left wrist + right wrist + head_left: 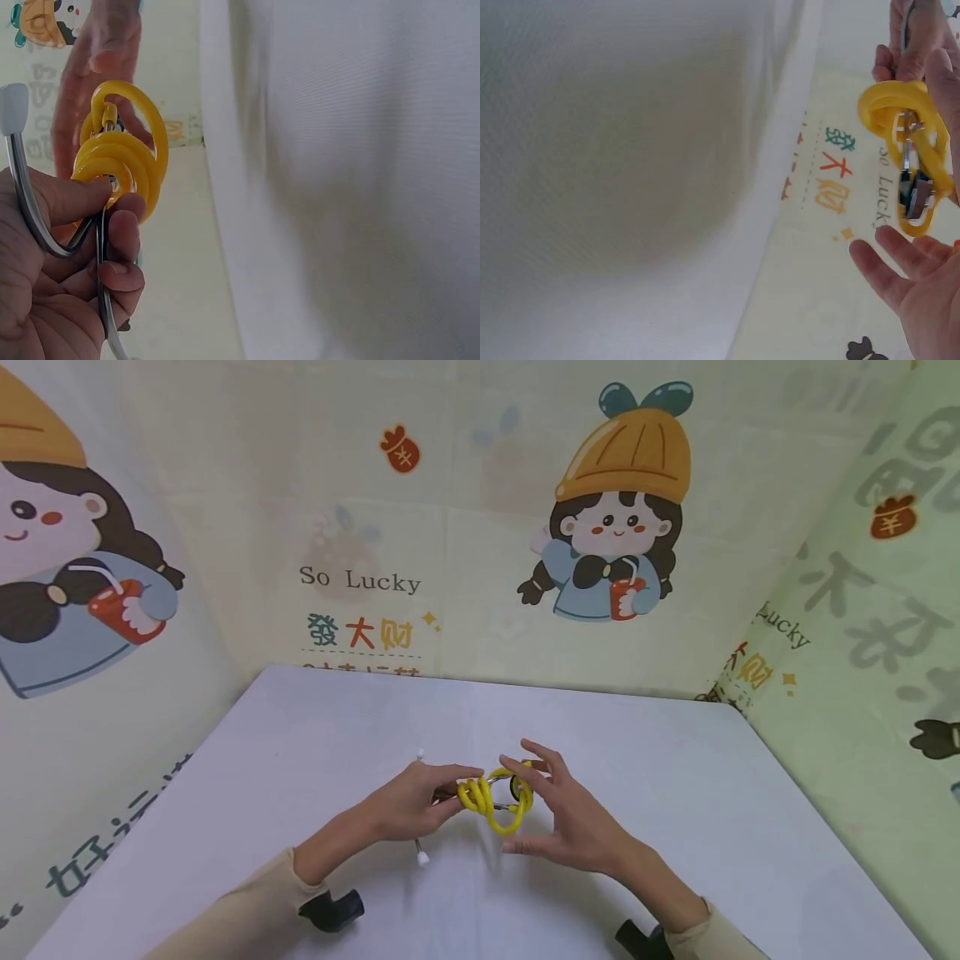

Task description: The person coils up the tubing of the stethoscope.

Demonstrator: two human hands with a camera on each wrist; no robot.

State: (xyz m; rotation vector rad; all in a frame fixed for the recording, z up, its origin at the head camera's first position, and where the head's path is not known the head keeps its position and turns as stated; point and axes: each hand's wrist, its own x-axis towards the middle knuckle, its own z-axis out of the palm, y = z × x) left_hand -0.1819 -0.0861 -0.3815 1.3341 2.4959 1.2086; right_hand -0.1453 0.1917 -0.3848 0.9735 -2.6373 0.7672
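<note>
A stethoscope with yellow tubing (480, 795) is held above the table, its tubing wound in several loops around its metal tubes. My left hand (401, 802) grips the metal tubes (103, 262) close to the coils, thumb against fingers. White ear tips (423, 858) stick out on either side of that hand. Around the other end of the bundle, my right hand (581, 827) has its fingers and thumb spread apart. Between them is the chest piece (915, 195), framed by a yellow loop. Whether a right fingertip touches the tubing I cannot tell.
The white table (337, 718) spreads under both hands. Printed cloth walls (480, 635) with cartoon figures stand at its back and sides. A black wrist camera (332, 910) is on the left forearm, and another black one (643, 939) on the right.
</note>
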